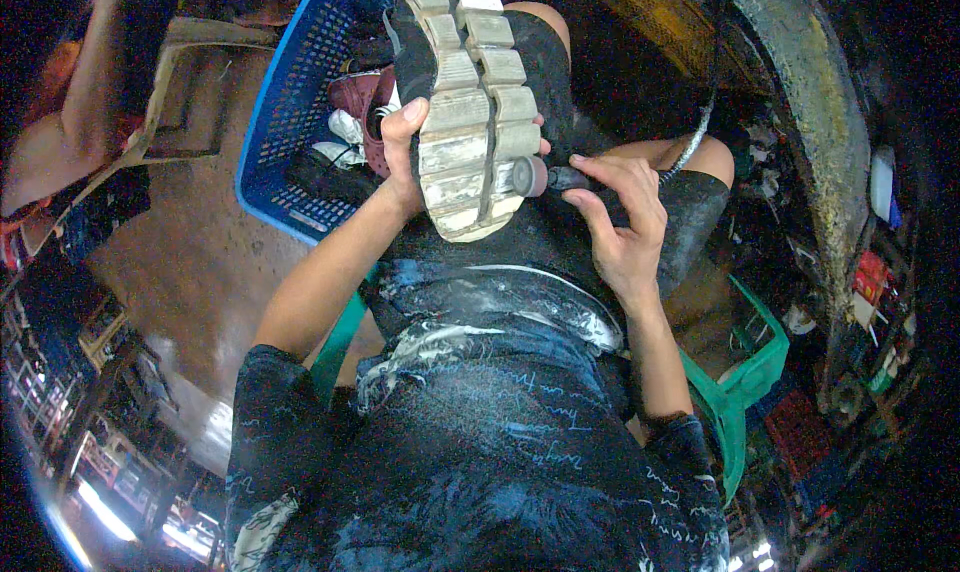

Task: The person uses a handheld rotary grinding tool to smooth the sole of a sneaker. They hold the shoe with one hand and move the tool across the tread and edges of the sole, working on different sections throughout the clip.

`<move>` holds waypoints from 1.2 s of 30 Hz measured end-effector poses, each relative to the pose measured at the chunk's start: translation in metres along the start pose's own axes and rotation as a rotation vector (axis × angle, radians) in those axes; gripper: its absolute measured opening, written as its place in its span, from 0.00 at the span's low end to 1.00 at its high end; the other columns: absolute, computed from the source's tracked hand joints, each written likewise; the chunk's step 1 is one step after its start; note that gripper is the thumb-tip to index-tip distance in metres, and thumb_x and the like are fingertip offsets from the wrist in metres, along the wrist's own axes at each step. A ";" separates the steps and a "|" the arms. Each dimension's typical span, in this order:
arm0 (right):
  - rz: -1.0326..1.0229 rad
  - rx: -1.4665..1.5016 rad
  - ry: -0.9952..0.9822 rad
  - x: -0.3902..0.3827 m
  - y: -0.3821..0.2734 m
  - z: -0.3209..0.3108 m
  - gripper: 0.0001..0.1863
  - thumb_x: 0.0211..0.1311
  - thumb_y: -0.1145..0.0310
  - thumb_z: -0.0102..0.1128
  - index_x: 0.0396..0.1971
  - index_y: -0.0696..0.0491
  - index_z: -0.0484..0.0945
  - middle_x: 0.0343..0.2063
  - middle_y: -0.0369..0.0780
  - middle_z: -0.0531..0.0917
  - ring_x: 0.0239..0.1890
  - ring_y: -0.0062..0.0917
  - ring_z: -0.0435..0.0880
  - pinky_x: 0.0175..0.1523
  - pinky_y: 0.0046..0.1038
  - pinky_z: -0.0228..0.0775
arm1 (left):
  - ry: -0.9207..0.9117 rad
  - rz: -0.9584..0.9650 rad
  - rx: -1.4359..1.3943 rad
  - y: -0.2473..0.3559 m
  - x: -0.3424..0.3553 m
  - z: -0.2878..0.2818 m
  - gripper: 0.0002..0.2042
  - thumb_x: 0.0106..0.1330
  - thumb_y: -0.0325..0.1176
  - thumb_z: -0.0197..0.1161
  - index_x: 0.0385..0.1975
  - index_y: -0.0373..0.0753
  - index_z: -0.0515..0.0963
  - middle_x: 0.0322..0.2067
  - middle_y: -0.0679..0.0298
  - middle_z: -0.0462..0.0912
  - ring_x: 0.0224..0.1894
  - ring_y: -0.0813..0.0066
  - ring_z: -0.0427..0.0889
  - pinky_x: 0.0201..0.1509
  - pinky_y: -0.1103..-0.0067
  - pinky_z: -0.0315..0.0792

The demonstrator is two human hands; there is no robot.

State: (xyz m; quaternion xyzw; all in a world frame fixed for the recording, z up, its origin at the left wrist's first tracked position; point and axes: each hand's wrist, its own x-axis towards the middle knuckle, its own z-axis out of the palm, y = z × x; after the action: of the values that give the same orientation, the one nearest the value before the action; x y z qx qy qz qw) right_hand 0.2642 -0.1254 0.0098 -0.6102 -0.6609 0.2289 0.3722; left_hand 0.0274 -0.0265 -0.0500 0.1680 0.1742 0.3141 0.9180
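Note:
A shoe with a dirty white, deeply segmented sole point(465, 157) is held sole-up over my lap. My left hand point(405, 152) wraps round its left edge, thumb on the near side; a few fingertips show past the right edge. In my right hand point(625, 212) is a rotary grinder point(570, 179), pinched between thumb and fingers. Its round grinding head point(528, 177) sits at the sole's right edge, seemingly touching it. A grey flexible cable point(690, 147) runs up from the tool. The shoe's upper is mostly hidden beneath the sole.
At the left stands a blue plastic basket point(262, 122) holding a maroon clog point(360, 97) and other footwear. Green stool legs point(745, 372) show at my right. A worn, curved grey panel point(800, 92) rises at the far right. Another person's arm point(90, 82) shows at the far left.

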 end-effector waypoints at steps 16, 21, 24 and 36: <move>-0.021 0.015 0.001 0.003 -0.002 0.005 0.15 0.59 0.67 0.80 0.45 0.51 0.90 0.42 0.39 0.91 0.46 0.35 0.86 0.54 0.37 0.69 | -0.008 0.019 0.062 -0.001 0.001 -0.002 0.56 0.63 0.74 0.53 0.80 0.31 0.58 0.69 0.37 0.74 0.65 0.35 0.81 0.70 0.49 0.77; 0.001 0.014 -0.036 0.002 -0.004 0.003 0.16 0.59 0.72 0.78 0.47 0.55 0.89 0.45 0.41 0.91 0.48 0.35 0.86 0.59 0.35 0.70 | 0.012 -0.002 0.028 -0.002 0.001 0.000 0.56 0.62 0.74 0.53 0.80 0.31 0.59 0.69 0.37 0.74 0.66 0.34 0.81 0.71 0.49 0.76; 0.002 0.000 -0.053 0.002 -0.005 0.001 0.15 0.59 0.72 0.78 0.47 0.55 0.89 0.45 0.41 0.91 0.48 0.35 0.86 0.59 0.35 0.70 | 0.013 -0.010 0.029 -0.002 0.002 0.000 0.56 0.62 0.73 0.53 0.80 0.31 0.59 0.69 0.37 0.74 0.66 0.34 0.80 0.71 0.49 0.76; 0.024 0.034 -0.038 0.004 -0.005 0.002 0.16 0.59 0.73 0.78 0.48 0.56 0.89 0.45 0.42 0.91 0.48 0.36 0.86 0.60 0.35 0.71 | 0.013 -0.004 0.030 -0.003 0.002 0.001 0.55 0.62 0.73 0.54 0.80 0.31 0.59 0.69 0.37 0.74 0.67 0.35 0.80 0.72 0.50 0.76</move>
State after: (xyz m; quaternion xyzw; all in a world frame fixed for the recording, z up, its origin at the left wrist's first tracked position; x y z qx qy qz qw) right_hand 0.2593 -0.1220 0.0130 -0.6072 -0.6563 0.2562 0.3672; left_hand 0.0312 -0.0273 -0.0503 0.1794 0.1854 0.3108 0.9148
